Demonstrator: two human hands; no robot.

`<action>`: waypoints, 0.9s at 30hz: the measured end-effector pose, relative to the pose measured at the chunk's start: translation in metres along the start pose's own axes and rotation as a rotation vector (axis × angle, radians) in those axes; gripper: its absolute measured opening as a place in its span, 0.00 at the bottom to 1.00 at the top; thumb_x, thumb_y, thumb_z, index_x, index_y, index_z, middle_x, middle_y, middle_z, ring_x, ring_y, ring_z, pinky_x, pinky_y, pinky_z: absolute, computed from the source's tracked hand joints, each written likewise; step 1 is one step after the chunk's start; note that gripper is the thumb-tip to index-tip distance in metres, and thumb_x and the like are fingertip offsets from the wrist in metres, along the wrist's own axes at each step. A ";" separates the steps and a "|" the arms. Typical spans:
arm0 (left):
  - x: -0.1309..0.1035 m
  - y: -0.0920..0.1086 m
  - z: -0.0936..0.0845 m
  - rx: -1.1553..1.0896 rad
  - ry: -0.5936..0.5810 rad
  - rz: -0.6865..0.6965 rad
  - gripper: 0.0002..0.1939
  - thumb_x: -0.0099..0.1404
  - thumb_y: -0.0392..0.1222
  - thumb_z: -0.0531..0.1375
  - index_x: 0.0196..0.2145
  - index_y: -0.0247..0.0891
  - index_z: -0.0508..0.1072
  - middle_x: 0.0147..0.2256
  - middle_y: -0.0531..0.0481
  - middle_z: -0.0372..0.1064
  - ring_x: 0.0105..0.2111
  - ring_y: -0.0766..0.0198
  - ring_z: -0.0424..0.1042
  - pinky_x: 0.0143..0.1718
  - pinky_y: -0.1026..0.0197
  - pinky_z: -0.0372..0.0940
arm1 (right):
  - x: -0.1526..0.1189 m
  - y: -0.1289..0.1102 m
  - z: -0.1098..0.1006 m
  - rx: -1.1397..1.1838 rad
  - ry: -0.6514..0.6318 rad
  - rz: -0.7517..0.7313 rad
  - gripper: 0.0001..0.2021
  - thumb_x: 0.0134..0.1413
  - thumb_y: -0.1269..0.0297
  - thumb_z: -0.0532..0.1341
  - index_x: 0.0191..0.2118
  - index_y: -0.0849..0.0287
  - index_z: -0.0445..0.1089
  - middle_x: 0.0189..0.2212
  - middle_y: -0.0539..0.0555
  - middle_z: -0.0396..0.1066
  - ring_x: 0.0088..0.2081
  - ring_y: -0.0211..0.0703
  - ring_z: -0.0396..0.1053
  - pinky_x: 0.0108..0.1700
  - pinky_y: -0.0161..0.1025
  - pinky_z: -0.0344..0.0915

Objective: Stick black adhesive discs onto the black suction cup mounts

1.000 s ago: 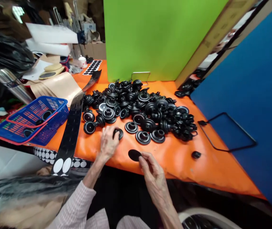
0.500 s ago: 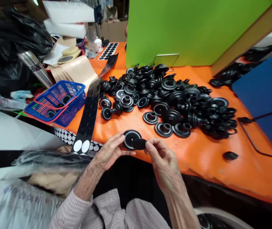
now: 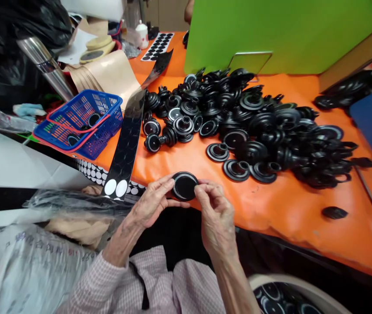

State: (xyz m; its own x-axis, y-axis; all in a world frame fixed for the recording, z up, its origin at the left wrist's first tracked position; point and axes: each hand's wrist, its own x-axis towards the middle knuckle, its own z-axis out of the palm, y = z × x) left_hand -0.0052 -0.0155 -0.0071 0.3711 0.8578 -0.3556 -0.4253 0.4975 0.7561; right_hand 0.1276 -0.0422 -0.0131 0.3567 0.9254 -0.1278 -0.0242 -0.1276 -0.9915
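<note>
My left hand (image 3: 155, 198) grips a round black disc part (image 3: 175, 192) by its left edge, thumb on the rim and fingers below. A thin black round pad (image 3: 186, 186) lies over the disc's face, inside a pale ring. Thumb and fingers of my right hand (image 3: 214, 198) are pinched at the right edge of the pad and disc; the exact contact is partly hidden. Beyond my hands, a large heap of black flanged disc parts (image 3: 218, 104) covers the orange table (image 3: 163, 163). Left of them runs a black strip of round stickers (image 3: 125, 144), two white circles at its near end.
A blue basket (image 3: 107, 135) with a few black parts stands at the left, near a steel flask (image 3: 45, 65). A green panel (image 3: 271, 30) rises behind the heap. At lower right is a pale tub (image 3: 261, 281) of black parts. A dark piece (image 3: 334, 212) lies at right.
My right hand has brought the thin pad left, from overlapping the disc's right side to covering its centre. The view has shifted, with the table contents spread further right.
</note>
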 end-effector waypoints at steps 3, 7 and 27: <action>0.000 -0.002 -0.001 0.004 0.002 0.010 0.15 0.65 0.42 0.59 0.47 0.34 0.75 0.48 0.39 0.72 0.47 0.51 0.71 0.42 0.51 0.72 | 0.000 0.001 0.002 0.008 0.005 0.016 0.13 0.50 0.52 0.62 0.28 0.58 0.70 0.40 0.54 0.64 0.43 0.44 0.66 0.46 0.42 0.65; 0.001 -0.004 -0.002 0.010 0.001 0.020 0.14 0.64 0.42 0.59 0.46 0.36 0.76 0.48 0.40 0.72 0.47 0.52 0.71 0.41 0.52 0.72 | 0.000 0.005 0.003 0.022 0.017 0.014 0.13 0.50 0.53 0.62 0.28 0.58 0.69 0.40 0.53 0.63 0.42 0.43 0.66 0.44 0.41 0.66; 0.001 -0.011 -0.005 0.085 0.089 0.097 0.16 0.61 0.41 0.63 0.46 0.36 0.76 0.47 0.43 0.73 0.45 0.54 0.73 0.39 0.57 0.73 | -0.003 0.023 0.020 -0.347 0.125 -0.382 0.05 0.60 0.64 0.55 0.32 0.55 0.61 0.35 0.54 0.64 0.40 0.44 0.66 0.38 0.42 0.68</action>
State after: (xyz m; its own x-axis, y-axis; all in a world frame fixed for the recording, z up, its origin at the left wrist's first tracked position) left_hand -0.0043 -0.0196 -0.0179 0.2553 0.9111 -0.3237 -0.3828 0.4026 0.8315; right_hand 0.1078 -0.0405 -0.0364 0.3890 0.8821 0.2659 0.4325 0.0800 -0.8981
